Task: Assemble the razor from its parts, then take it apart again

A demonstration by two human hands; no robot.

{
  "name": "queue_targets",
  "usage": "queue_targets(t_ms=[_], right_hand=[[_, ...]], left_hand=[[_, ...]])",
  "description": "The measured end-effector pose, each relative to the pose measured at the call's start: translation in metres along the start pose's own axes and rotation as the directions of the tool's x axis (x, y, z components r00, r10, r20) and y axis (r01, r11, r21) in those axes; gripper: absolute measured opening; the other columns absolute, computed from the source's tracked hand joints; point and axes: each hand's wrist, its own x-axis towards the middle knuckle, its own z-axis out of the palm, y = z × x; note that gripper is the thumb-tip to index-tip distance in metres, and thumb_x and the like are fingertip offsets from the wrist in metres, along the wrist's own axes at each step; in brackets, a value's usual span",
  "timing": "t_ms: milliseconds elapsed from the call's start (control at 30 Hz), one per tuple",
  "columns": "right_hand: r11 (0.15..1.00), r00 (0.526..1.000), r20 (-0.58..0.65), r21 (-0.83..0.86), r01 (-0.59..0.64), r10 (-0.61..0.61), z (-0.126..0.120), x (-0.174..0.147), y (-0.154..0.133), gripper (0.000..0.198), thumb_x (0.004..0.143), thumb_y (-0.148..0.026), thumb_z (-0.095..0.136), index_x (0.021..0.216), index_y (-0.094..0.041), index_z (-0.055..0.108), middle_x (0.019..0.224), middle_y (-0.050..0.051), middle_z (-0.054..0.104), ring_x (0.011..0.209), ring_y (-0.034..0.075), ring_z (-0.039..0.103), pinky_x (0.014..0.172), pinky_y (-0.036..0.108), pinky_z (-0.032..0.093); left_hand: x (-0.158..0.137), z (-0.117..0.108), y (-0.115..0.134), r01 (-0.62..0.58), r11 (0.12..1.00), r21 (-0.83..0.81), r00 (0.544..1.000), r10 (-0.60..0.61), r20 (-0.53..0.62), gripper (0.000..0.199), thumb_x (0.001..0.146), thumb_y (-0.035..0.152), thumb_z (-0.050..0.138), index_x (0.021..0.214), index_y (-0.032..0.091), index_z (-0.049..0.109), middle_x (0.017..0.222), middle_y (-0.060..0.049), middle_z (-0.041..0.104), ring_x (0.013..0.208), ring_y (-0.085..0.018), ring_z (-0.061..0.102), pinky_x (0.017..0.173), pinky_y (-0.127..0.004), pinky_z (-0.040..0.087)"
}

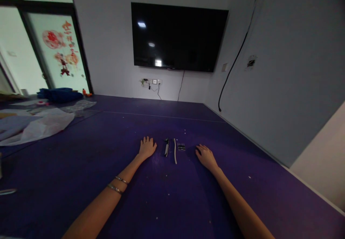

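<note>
My left hand (147,147) lies palm down on the purple surface (151,196) with its fingers spread, holding nothing. To its right is a slim black-and-silver hand tool (166,147), whose exact kind I cannot make out. Beside the tool lies a short, slightly bent piece of pale cable (175,151). A small clear packet (181,147) with dark bits in it is just right of the cable. My right hand (206,156) rests on the surface farther right, fingers loosely apart and slightly curled, touching none of these things.
Crumpled clear plastic sheeting (51,124) and a blue cloth bundle (59,94) lie at the left. Small white scraps dot the surface. A black cable (237,55) hangs down the right wall, and a television (179,37) is mounted on the far wall above sockets (154,82).
</note>
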Motion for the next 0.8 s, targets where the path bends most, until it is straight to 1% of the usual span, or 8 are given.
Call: queue_targets(t_ms=[133, 233, 300, 333, 400, 500, 633, 800], right_hand=[[1.000, 1.000, -0.005, 0.001, 0.000, 0.000, 0.000, -0.001, -0.001, 0.043, 0.087, -0.032, 0.036, 0.122, -0.015, 0.055, 0.131, 0.012, 0.049, 0.124, 0.026, 0.039, 0.101, 0.041, 0.030], [1.000, 1.000, -0.007, 0.003, -0.004, 0.004, 0.000, -0.001, -0.002, 0.043, 0.087, -0.032, 0.036, 0.121, -0.016, 0.055, 0.131, 0.011, 0.050, 0.124, 0.026, 0.040, 0.101, 0.040, 0.031], [1.000, 1.000, -0.003, 0.000, -0.007, 0.007, 0.001, -0.001, -0.001, 0.043, 0.087, -0.032, 0.036, 0.122, -0.016, 0.055, 0.131, 0.011, 0.050, 0.124, 0.026, 0.039, 0.100, 0.040, 0.031], [1.000, 1.000, -0.001, -0.004, -0.007, 0.007, 0.001, -0.001, -0.001, 0.043, 0.087, -0.032, 0.036, 0.122, -0.016, 0.055, 0.130, 0.011, 0.050, 0.125, 0.026, 0.039, 0.100, 0.040, 0.031], [1.000, 1.000, -0.002, -0.017, -0.006, 0.006, 0.001, -0.001, -0.001, 0.043, 0.087, -0.032, 0.036, 0.122, -0.016, 0.055, 0.130, 0.011, 0.050, 0.125, 0.025, 0.039, 0.100, 0.040, 0.031], [1.000, 1.000, -0.001, -0.031, -0.001, 0.001, 0.001, -0.001, -0.001, 0.044, 0.087, -0.033, 0.035, 0.122, -0.015, 0.055, 0.131, 0.011, 0.050, 0.125, 0.026, 0.039, 0.100, 0.039, 0.031], [0.999, 1.000, 0.007, -0.035, -0.002, 0.002, 0.001, -0.002, -0.001, 0.045, 0.088, -0.033, 0.034, 0.122, -0.015, 0.055, 0.131, 0.011, 0.049, 0.124, 0.026, 0.040, 0.101, 0.039, 0.031], [0.999, 1.000, 0.009, -0.031, -0.009, 0.010, 0.001, -0.001, -0.002, 0.045, 0.088, -0.034, 0.034, 0.123, -0.014, 0.054, 0.132, 0.011, 0.049, 0.124, 0.026, 0.039, 0.101, 0.039, 0.031]], left_hand=[[-0.001, -0.007, 0.002, 0.018, 1.000, -0.021, 0.999, -0.018, -0.031, 0.042, 0.087, 0.036, 0.034, 0.116, 0.012, 0.053, 0.129, -0.017, 0.048, 0.122, -0.031, 0.039, 0.097, -0.045, 0.030], [-0.002, -0.017, 0.009, 0.020, 0.997, -0.070, 0.995, -0.027, -0.100, 0.032, 0.086, 0.031, 0.038, 0.104, 0.015, 0.059, 0.114, -0.013, 0.058, 0.110, -0.026, 0.048, 0.092, -0.038, 0.035], [-0.003, -0.023, 0.018, 0.002, 0.995, -0.101, 0.991, -0.016, -0.134, 0.026, 0.085, 0.030, 0.041, 0.096, 0.017, 0.061, 0.104, -0.010, 0.060, 0.104, -0.024, 0.050, 0.087, -0.035, 0.038], [-0.004, -0.025, 0.023, -0.024, 0.993, -0.114, 0.991, 0.008, -0.135, 0.024, 0.084, 0.030, 0.042, 0.093, 0.018, 0.061, 0.101, -0.009, 0.061, 0.101, -0.023, 0.051, 0.086, -0.035, 0.039], [-0.005, -0.028, 0.036, -0.077, 0.987, -0.142, 0.992, 0.062, -0.107, 0.022, 0.084, 0.031, 0.043, 0.088, 0.019, 0.061, 0.096, -0.008, 0.061, 0.096, -0.022, 0.053, 0.083, -0.033, 0.040], [-0.007, -0.029, 0.054, -0.095, 0.983, -0.157, 0.995, 0.091, -0.031, 0.025, 0.082, 0.038, 0.048, 0.087, 0.017, 0.061, 0.093, -0.009, 0.062, 0.091, -0.023, 0.056, 0.079, -0.034, 0.042], [-0.006, -0.029, 0.070, -0.058, 0.991, -0.119, 0.998, 0.059, 0.003, 0.032, 0.079, 0.044, 0.049, 0.089, 0.016, 0.061, 0.095, -0.012, 0.063, 0.090, -0.025, 0.059, 0.076, -0.035, 0.044], [-0.001, -0.028, 0.077, -0.016, 0.995, -0.099, 1.000, 0.018, 0.019, 0.029, 0.079, 0.039, 0.049, 0.092, 0.016, 0.061, 0.096, -0.012, 0.064, 0.090, -0.025, 0.061, 0.074, -0.034, 0.046]])
